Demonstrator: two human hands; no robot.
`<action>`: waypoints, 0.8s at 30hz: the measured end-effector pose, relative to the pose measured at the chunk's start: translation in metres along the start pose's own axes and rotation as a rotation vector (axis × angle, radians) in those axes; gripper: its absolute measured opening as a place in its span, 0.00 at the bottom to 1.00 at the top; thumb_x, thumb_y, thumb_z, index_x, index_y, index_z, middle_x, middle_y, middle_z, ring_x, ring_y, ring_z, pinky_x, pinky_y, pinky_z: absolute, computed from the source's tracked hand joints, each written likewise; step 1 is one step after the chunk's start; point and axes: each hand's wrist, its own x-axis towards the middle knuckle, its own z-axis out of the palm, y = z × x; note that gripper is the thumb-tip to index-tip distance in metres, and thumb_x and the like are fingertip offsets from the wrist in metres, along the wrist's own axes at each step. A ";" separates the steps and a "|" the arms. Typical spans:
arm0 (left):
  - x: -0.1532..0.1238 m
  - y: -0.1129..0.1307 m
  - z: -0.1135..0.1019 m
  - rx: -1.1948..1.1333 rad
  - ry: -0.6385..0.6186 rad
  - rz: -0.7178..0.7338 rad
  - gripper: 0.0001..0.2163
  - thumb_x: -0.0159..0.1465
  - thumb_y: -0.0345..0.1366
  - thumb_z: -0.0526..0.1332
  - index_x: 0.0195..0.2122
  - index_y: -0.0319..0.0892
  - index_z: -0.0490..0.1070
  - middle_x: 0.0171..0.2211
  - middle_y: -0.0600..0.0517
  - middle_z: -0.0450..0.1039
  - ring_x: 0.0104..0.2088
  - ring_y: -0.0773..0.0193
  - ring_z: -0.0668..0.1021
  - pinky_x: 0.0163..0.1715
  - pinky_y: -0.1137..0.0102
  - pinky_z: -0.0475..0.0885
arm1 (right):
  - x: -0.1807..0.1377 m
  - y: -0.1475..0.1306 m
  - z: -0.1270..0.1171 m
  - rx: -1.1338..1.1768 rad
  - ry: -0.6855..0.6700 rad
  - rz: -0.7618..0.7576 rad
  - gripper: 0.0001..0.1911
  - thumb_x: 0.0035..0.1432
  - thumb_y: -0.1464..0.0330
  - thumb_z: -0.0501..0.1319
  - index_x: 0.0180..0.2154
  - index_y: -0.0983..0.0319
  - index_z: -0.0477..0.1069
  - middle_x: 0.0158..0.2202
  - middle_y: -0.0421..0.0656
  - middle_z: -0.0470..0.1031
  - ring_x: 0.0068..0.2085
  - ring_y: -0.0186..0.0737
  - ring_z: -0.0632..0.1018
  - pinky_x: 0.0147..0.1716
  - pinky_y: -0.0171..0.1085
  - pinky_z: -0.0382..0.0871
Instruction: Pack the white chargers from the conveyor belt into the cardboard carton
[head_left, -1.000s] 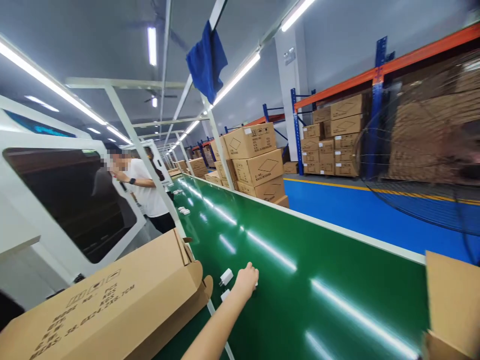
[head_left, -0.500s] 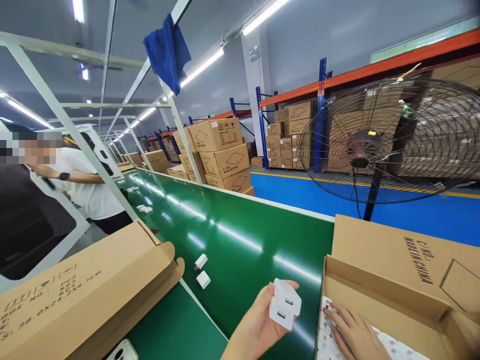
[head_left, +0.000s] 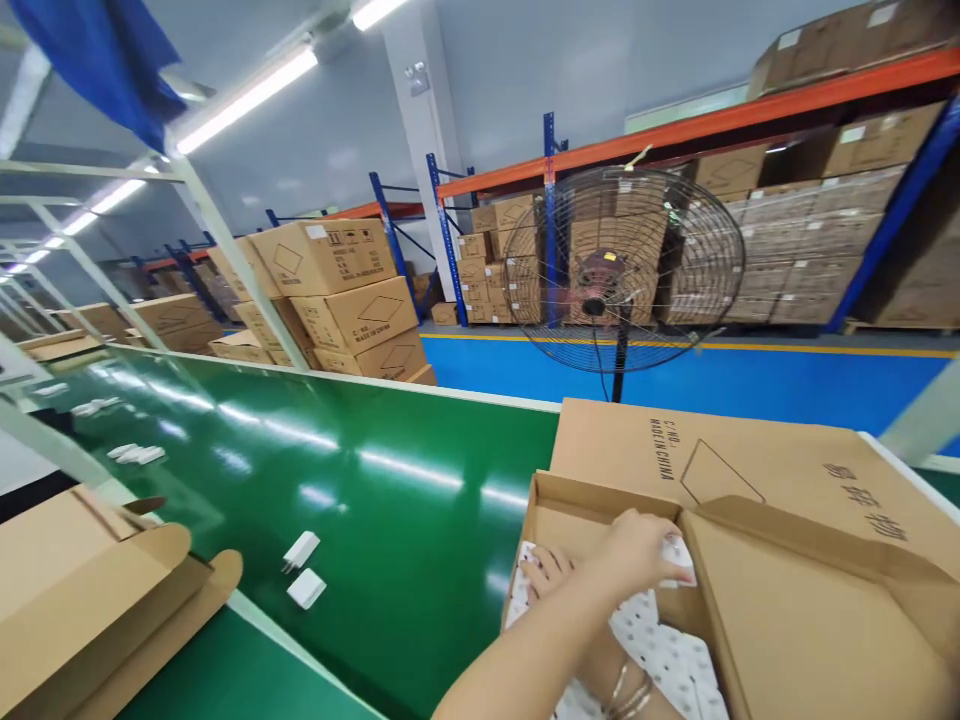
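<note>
My left hand (head_left: pixel 639 545) is closed on white USB chargers (head_left: pixel 679 562) at the right inner wall of an open cardboard box (head_left: pixel 570 492). Its forearm crosses over my right arm. My right hand (head_left: pixel 549 572) lies with fingers apart on the packed white chargers (head_left: pixel 671 660) at the box's left side, partly hidden by the left forearm. Those chargers stand close together in the lower part of the box, while bare cardboard shows at its far end. Two loose chargers, one with prongs showing (head_left: pixel 301 551) and one beside it (head_left: pixel 307 589), lie on the green conveyor belt (head_left: pixel 405 560).
Another open carton (head_left: pixel 82 610) stands at the left edge. More chargers (head_left: pixel 136 454) lie farther up the belt. A large closed carton (head_left: pixel 795 460) sits behind the box, with a caged fan (head_left: pixel 600 290) beyond. Stacked cartons (head_left: pixel 360 320) stand past the belt's far edge.
My left hand has carried the chargers from over the belt rightward into the box, crossing my right arm. The view has turned right. My right hand stays on the packed chargers.
</note>
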 end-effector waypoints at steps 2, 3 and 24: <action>0.011 -0.003 0.017 0.174 -0.058 0.081 0.20 0.51 0.41 0.66 0.44 0.42 0.69 0.40 0.48 0.73 0.42 0.58 0.72 0.45 0.66 0.64 | 0.003 -0.001 -0.002 0.014 -0.062 0.047 0.14 0.58 0.68 0.51 0.45 0.50 0.68 0.51 0.38 0.70 0.50 0.48 0.68 0.45 0.47 0.62; 0.013 -0.004 0.022 0.227 -0.095 0.123 0.20 0.51 0.41 0.67 0.43 0.41 0.69 0.40 0.48 0.72 0.42 0.58 0.72 0.46 0.66 0.63 | 0.005 -0.002 -0.004 0.025 -0.090 0.062 0.14 0.57 0.67 0.52 0.44 0.51 0.68 0.50 0.38 0.70 0.50 0.47 0.68 0.44 0.45 0.62; 0.001 0.012 0.055 0.037 -0.112 -0.253 0.18 0.61 0.37 0.56 0.49 0.31 0.60 0.47 0.37 0.62 0.46 0.54 0.67 0.45 0.65 0.61 | 0.010 -0.013 -0.037 0.085 -0.172 0.070 0.15 0.58 0.68 0.50 0.47 0.55 0.65 0.52 0.41 0.67 0.50 0.43 0.65 0.45 0.41 0.58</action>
